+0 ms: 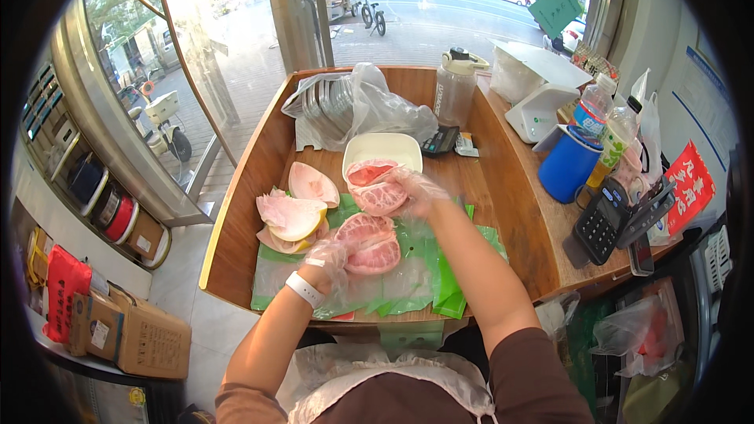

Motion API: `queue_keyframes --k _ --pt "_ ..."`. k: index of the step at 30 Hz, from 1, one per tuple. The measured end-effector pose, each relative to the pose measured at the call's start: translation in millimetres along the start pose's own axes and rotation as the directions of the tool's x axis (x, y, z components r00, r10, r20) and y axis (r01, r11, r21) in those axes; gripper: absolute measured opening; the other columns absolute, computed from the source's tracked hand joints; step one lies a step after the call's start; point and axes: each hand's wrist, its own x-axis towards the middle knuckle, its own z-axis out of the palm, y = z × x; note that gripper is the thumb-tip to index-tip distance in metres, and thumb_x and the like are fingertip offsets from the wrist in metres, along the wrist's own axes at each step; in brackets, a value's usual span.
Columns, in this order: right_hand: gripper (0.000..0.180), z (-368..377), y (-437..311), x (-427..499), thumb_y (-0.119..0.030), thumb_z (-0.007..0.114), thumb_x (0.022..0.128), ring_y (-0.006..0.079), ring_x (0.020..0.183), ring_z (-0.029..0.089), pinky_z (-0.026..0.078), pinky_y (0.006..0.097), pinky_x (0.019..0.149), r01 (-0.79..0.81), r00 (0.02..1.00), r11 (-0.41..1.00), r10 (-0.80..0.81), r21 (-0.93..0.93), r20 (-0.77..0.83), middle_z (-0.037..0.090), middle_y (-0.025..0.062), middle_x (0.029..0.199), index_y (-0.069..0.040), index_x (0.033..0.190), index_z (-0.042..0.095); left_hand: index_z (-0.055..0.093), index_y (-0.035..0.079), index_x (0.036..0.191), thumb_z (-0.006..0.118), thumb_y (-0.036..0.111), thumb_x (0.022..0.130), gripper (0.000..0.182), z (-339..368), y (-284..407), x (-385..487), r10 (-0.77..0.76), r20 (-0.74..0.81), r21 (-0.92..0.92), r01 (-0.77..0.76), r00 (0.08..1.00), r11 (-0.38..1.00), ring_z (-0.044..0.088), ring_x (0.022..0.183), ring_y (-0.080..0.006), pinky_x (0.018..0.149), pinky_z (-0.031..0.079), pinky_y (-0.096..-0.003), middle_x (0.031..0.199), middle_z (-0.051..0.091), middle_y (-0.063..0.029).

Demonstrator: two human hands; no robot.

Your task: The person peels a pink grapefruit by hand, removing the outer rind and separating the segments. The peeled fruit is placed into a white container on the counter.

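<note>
Clear plastic disposable gloves cover both my hands. My left hand grips a peeled pink pomelo chunk from its left side, low over the green plastic sheet. Just beyond it, my right hand holds a second peeled pomelo chunk from the right. That chunk is split open at the top, with red flesh showing, and overlaps the near edge of a cream plastic tray. Thick pomelo peels lie piled left of my hands, and one more peel piece rests behind them.
Raised wooden sides border the desktop. Behind the tray sit stacked clear lids in a plastic bag, a calculator and a large drink bottle. A blue canister and a card terminal stand on the right-hand counter.
</note>
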Motion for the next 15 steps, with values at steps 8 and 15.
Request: queue_keyframes --k 8,15 --pt "0.040 -9 -17 -83 -0.011 0.055 0.084 0.0272 0.105 0.063 0.055 0.0459 0.086 0.306 0.932 0.885 -0.354 0.352 0.081 0.062 0.0143 0.117 -0.003 0.123 0.052 0.052 0.007 0.126 0.059 0.022 0.094 0.036 19 2 -6 0.103 -0.066 0.114 -0.095 0.993 0.989 0.066 0.093 -0.0190 0.069 0.060 -0.0341 0.113 0.063 -0.0078" --pt "0.044 -24 3 -150 -0.026 0.055 0.087 0.0240 0.108 0.062 0.055 0.0436 0.084 0.535 0.841 0.719 -0.506 0.444 -0.194 0.063 0.0099 0.119 -0.006 0.125 0.054 0.037 0.007 0.134 0.056 0.017 0.094 0.045 55 -4 24 0.007 0.001 0.160 -0.007 1.000 0.987 0.062 0.105 -0.0237 0.080 0.058 -0.0389 0.125 0.054 -0.0102"
